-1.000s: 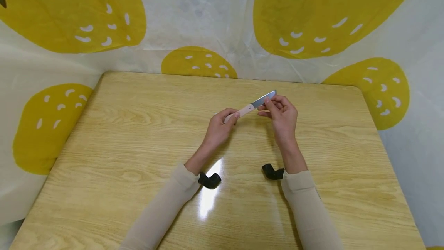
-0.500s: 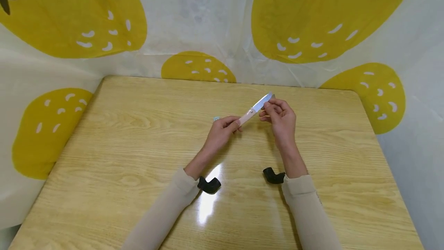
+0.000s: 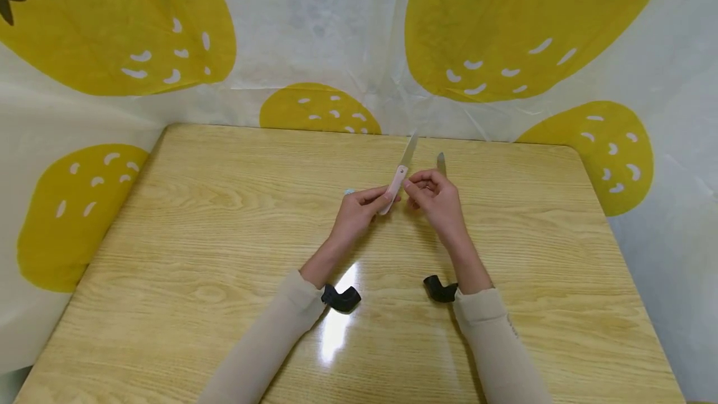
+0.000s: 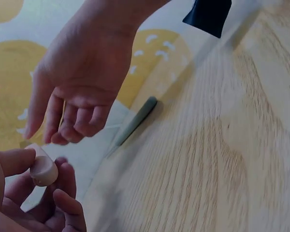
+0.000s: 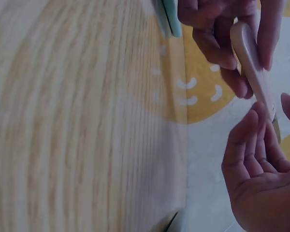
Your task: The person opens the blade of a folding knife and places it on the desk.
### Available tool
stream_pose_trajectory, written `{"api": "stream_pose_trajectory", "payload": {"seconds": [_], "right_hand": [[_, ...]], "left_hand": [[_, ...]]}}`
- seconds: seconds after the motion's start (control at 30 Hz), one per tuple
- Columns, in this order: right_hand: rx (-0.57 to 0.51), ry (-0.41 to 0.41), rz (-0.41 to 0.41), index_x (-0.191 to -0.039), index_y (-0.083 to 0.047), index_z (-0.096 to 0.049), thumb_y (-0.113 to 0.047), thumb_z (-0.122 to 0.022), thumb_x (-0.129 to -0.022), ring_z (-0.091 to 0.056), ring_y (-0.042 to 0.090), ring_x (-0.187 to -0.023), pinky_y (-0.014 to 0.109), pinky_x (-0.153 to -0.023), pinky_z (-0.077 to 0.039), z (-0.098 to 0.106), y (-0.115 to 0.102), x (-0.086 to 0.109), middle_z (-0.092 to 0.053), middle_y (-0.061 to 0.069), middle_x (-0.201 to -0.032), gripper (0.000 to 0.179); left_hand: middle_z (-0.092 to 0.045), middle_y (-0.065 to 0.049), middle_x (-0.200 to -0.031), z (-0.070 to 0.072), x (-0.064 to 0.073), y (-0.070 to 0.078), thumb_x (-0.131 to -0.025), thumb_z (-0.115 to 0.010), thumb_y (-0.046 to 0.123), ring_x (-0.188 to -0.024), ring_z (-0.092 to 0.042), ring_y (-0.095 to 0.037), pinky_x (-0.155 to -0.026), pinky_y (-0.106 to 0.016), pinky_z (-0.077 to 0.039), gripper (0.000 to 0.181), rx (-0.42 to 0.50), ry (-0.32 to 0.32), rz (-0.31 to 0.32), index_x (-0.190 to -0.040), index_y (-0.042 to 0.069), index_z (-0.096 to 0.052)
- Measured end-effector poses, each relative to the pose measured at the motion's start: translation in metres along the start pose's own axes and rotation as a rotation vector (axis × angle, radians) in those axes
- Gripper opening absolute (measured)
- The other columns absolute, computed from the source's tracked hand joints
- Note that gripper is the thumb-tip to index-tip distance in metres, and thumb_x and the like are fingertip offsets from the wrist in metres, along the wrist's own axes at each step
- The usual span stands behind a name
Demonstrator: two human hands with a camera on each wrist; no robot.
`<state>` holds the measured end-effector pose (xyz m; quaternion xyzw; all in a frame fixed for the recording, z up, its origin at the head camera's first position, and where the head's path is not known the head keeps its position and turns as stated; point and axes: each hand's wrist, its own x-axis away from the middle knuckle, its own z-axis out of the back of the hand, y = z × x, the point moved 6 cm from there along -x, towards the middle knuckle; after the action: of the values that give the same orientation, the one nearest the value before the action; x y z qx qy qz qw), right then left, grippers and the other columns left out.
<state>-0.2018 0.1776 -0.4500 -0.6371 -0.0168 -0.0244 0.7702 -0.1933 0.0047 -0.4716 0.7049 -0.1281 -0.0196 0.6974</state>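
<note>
My left hand [image 3: 354, 212] grips the pale pink handle of a folding knife [image 3: 397, 181] between thumb and fingers. The blade [image 3: 410, 149] is folded out and points away, toward the table's far edge. My right hand [image 3: 440, 204] is beside the handle, its fingers loosely bent and the thumb apart from them. In the right wrist view, its fingertips [image 5: 260, 112] overlap the knife's pivot end. From the left wrist, the rounded handle end [image 4: 43, 170] shows under the left thumb, while the blade is mostly hidden.
Beyond my right hand lies a slim grey-green object [image 3: 441, 163] on the wooden table [image 3: 224, 235]. A small light-blue end [image 3: 349, 191] peeks out behind my left hand. Black wrist mounts [image 3: 342, 299] stick out from both sleeves. A lemon-patterned sheet [image 3: 320, 30] borders the table.
My right hand has left the blade and shifted left and nearer, to beside the handle. The knife has turned from slanting right to pointing more directly away. The grey-green object shows more.
</note>
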Motion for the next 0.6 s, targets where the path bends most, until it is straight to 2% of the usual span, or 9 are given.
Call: {"api": "stream_pose_trajectory", "payload": {"seconds": [0.13,0.3,0.47,0.6], "right_hand": [[0.044,-0.043,0.001,-0.115,-0.001,-0.066,-0.03,-0.074,-0.099,-0.071,0.026,-0.074,0.033,-0.07,-0.061,-0.007,-0.001,0.0,-0.071,0.017,-0.095,0.033],[0.049,-0.058,-0.002,-0.114,0.002,-0.067,-0.029,-0.074,-0.099,-0.074,0.027,-0.074,0.037,-0.07,-0.064,-0.011,-0.001,0.001,-0.073,0.02,-0.096,0.035],[0.06,-0.046,-0.022,-0.112,0.001,-0.066,-0.034,-0.074,-0.098,-0.073,0.028,-0.071,0.036,-0.068,-0.063,-0.01,0.0,0.0,-0.072,0.009,-0.085,0.038],[0.097,-0.023,-0.027,-0.11,0.001,-0.066,-0.036,-0.077,-0.096,-0.072,0.021,-0.067,0.036,-0.067,-0.063,-0.008,-0.001,-0.002,-0.072,0.005,-0.083,0.041]], "left_hand": [[-0.077,-0.011,-0.117,-0.001,-0.001,-0.003,-0.101,-0.071,0.027,-0.078,-0.055,-0.009,-0.065,-0.021,-0.043,0.033,0.014,0.053,0.018,-0.128,0.01,-0.075],[-0.074,-0.005,-0.107,-0.005,-0.001,-0.003,-0.101,-0.071,0.026,-0.077,-0.054,-0.011,-0.066,-0.022,-0.044,0.034,0.049,0.055,0.017,-0.131,0.011,-0.074],[-0.077,-0.012,-0.113,-0.009,0.0,-0.003,-0.1,-0.072,0.023,-0.077,-0.06,-0.006,-0.067,-0.02,-0.05,0.036,0.03,0.04,0.003,-0.134,0.011,-0.071],[-0.077,-0.019,-0.115,-0.014,0.0,-0.004,-0.1,-0.072,0.017,-0.08,-0.066,-0.004,-0.071,-0.022,-0.056,0.037,0.024,0.019,-0.003,-0.136,0.008,-0.069]]}}
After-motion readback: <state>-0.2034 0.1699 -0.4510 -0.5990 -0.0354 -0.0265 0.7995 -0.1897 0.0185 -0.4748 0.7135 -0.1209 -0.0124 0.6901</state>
